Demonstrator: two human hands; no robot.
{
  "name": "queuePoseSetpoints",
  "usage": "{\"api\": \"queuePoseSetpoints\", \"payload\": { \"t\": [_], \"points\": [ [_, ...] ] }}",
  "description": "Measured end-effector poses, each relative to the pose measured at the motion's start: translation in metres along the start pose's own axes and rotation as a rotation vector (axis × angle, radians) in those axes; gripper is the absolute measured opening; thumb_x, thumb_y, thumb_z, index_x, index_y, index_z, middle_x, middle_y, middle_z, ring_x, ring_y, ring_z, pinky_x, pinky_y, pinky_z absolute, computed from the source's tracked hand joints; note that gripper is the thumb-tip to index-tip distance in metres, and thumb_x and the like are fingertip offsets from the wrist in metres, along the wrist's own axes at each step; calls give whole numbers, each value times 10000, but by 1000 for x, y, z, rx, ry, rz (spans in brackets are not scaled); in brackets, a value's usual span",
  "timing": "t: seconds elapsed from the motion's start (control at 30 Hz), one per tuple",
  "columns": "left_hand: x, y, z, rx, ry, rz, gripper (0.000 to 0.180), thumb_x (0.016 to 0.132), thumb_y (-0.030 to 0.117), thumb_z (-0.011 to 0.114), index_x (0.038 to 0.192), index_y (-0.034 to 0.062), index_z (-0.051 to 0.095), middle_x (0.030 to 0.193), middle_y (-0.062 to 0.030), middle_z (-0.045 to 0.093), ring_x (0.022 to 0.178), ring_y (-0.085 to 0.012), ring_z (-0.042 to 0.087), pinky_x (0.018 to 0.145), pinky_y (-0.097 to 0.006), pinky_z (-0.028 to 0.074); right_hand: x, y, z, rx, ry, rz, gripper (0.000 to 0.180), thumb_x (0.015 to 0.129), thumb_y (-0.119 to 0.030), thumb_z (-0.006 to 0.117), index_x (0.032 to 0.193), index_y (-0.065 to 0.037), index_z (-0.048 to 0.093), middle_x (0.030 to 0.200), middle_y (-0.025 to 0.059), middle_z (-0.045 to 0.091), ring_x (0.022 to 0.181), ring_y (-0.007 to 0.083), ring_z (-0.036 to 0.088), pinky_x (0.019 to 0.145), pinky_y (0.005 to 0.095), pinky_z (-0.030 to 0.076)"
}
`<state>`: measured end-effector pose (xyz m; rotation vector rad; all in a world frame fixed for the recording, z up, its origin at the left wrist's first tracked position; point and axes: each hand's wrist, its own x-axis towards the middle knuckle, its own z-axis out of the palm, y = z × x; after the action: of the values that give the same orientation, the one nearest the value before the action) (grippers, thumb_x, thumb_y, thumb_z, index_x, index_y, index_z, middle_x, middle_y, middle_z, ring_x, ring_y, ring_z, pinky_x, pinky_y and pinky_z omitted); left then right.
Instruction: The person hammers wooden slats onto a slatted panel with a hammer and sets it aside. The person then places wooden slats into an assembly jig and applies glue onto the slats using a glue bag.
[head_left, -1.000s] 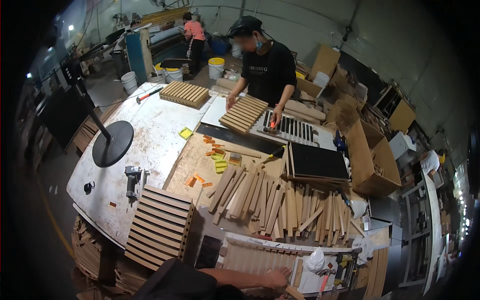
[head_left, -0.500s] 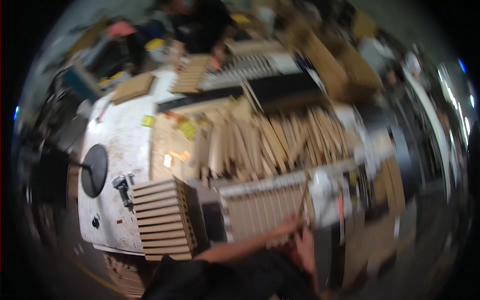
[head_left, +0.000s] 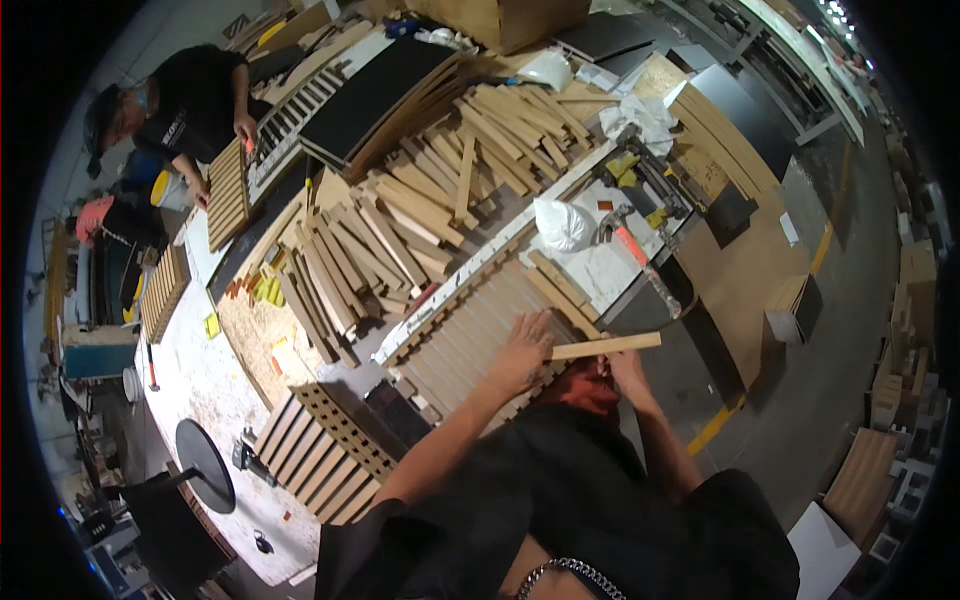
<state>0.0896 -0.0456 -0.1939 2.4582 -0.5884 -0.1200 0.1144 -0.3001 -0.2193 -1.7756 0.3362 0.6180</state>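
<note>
My right hand (head_left: 628,372) is closed on a pale wooden slat (head_left: 625,345), which lies crosswise near the front right corner of a slatted jig (head_left: 470,325). My left hand (head_left: 524,352) rests on the slats in the jig, fingers spread, its edge close to the slat's left end. More loose slats (head_left: 560,290) lie along the jig's right side. Something red (head_left: 585,390), perhaps cloth, shows between my hands and my body; its full shape is hidden.
Beyond the jig lies a big pile of wooden strips (head_left: 400,235). A white bag (head_left: 563,224) and an orange-handled hammer (head_left: 632,245) are at its right. Stacked slatted panels (head_left: 325,450) stand left. Across the table, a person (head_left: 195,110) handles a slatted panel (head_left: 228,195).
My view has swung round and sharpened. The slat, upright between my hands before, now lies across to the right in my right hand. My left hand is now spread on the jig.
</note>
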Motion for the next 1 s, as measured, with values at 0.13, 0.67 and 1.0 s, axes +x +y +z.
{"api": "queuePoseSetpoints", "payload": {
  "t": [0.13, 0.67, 1.0],
  "points": [
    [24, 12, -16, -36, -16, 30, 668, 711, 54, 593, 1356, -17, 432, 1496, -268, 281, 1405, -428, 234, 1168, -508, 186, 0, -3, 10, 89, 160, -171, 216, 985, -181, 549, 1038, 6, 641, 717, 44, 621, 556, 123, 572, 514, 268, 465],
    [38, -17, 4, 282, -73, 19, 656, 846, 144, 509, 1424, -89, 304, 1527, -227, 271, 1434, -343, 238, 1182, -452, 174, 9, -28, 7, -85, 181, 34, 148, 817, -75, 715, 892, 52, 698, 695, 64, 666, 559, 107, 591, 505, 245, 456],
    [56, -10, 5, 480, -198, -1, 664, 820, 140, 549, 1392, -125, 341, 1494, -253, 326, 1399, -355, 312, 1167, -443, 227, 18, -19, -9, 209, 16, 115, 171, 877, -90, 637, 980, 42, 672, 780, 86, 656, 569, 137, 581, 523, 248, 466]
  ]
}}
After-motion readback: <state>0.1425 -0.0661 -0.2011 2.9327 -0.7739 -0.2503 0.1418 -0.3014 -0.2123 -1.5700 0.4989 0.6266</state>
